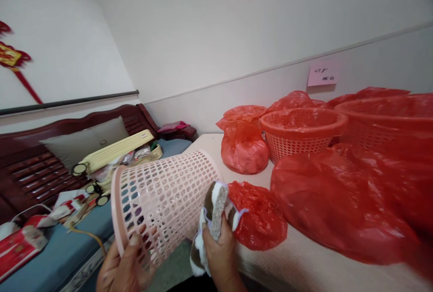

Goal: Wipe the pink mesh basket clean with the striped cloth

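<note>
My left hand (126, 260) grips the rim of a pale pink plastic basket (169, 193) with mesh walls. The basket lies tilted on its side, its mouth facing left, with my fingers inside and my thumb outside. In my right hand (219, 247) is a bunched fluffy cloth (214, 213), striped white, brown and grey with purple edging; it covers part of the basket's base. Just right of the cloth, a crumpled red plastic bag (260, 215) rests on the cream covered surface (304, 265).
A knotted red bag (243, 148), a red basket (301, 130), a larger red basket (389, 116) and a big red bag (338, 206) occupy the right side. On the left, a wooden sofa (23, 170) holds a cream wheeled cart (117, 150). A pink note (322, 73) hangs on the wall.
</note>
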A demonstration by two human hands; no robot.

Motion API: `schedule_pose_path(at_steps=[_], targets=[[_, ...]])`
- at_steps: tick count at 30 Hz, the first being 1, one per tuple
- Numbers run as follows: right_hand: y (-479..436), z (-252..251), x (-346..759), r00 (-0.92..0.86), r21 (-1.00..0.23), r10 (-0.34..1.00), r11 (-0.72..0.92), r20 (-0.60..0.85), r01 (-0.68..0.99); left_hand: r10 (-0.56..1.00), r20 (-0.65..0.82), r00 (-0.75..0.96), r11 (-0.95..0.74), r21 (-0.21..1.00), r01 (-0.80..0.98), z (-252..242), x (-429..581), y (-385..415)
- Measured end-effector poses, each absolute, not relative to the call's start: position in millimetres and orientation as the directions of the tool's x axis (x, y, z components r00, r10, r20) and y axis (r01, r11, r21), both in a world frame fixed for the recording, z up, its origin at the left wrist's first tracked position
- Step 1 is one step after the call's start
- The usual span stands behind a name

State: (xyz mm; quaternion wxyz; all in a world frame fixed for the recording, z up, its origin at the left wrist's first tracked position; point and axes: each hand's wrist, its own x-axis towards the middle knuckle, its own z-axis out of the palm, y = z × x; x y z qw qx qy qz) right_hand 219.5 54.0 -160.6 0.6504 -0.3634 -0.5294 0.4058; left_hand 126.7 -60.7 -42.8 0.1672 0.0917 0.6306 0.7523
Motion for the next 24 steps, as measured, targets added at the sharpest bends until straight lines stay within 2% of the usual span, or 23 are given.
schedule_pose_path(at_steps=[2, 5, 8, 13, 16, 18, 24], targets=[[45, -159, 215, 0.073, -0.876, 0.888, 0.459, 0.453, -0.15, 0.396, -0.081, -0.915, -0.195, 0.966, -0.17, -50, 127, -57], [39, -154, 215, 0.071, -0.826, 0.838, 0.546, 0.542, -0.14, 0.429, -0.092, -0.898, -0.165, 0.97, -0.178, -61, 125, -52], [33, -148, 217, 0.023, -0.805, 0.814, 0.578, 0.58, -0.134, 0.452, -0.031, -0.891, -0.107, 0.99, -0.088, -67, 126, -48], [13, -141, 213, -0.115, -0.737, 0.728, 0.663, 0.675, -0.13, 0.626, 0.127, -0.769, -0.039, 0.991, 0.131, -81, 125, -44], [5, -140, 208, -0.21, -0.727, 0.699, 0.678, 0.683, -0.108, 0.682, 0.183, -0.708, 0.022, 0.963, 0.27, -91, 116, -44], [5, -140, 207, -0.201, -0.735, 0.71, 0.672, 0.675, -0.091, 0.699, 0.188, -0.69, 0.063, 0.945, 0.321, -95, 112, -44], [20, -140, 217, -0.184, -0.713, 0.695, 0.699, 0.695, -0.053, 0.744, 0.176, -0.644, 0.074, 0.937, 0.342, -95, 117, -41]])
